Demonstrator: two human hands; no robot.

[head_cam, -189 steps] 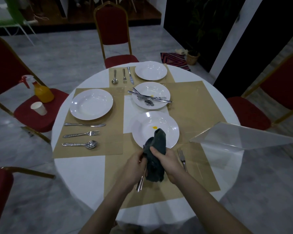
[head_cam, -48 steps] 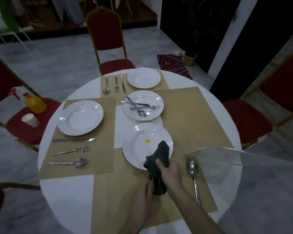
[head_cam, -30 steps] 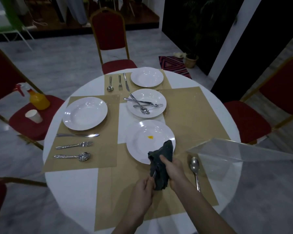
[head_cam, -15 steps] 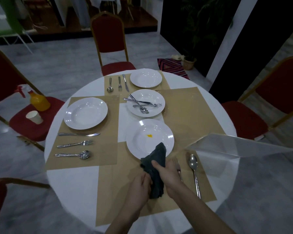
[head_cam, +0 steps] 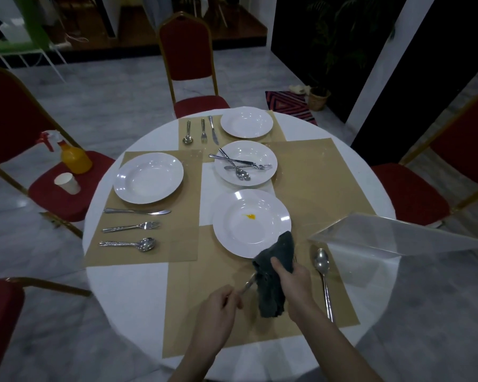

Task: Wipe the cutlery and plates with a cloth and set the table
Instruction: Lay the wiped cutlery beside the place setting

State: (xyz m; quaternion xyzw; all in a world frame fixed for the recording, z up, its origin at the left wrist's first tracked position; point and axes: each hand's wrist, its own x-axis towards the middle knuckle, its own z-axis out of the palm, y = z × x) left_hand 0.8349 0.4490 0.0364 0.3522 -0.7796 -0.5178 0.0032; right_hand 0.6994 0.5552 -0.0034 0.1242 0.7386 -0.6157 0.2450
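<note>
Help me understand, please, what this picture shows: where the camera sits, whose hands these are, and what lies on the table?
There is no machine here. A camera worn on a person's head looks down at their own bare hands. The right hand grips a dark cloth wrapped around a piece of cutlery, whose handle the left hand pinches. On the round table lie brown placemats, white plates and cutlery. The nearest plate has a small orange spot; a spoon lies right of the hands.

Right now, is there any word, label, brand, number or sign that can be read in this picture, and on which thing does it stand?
None can be read. The orange spray bottle, the paper cup, the plates and the cutlery show no legible text.
</note>
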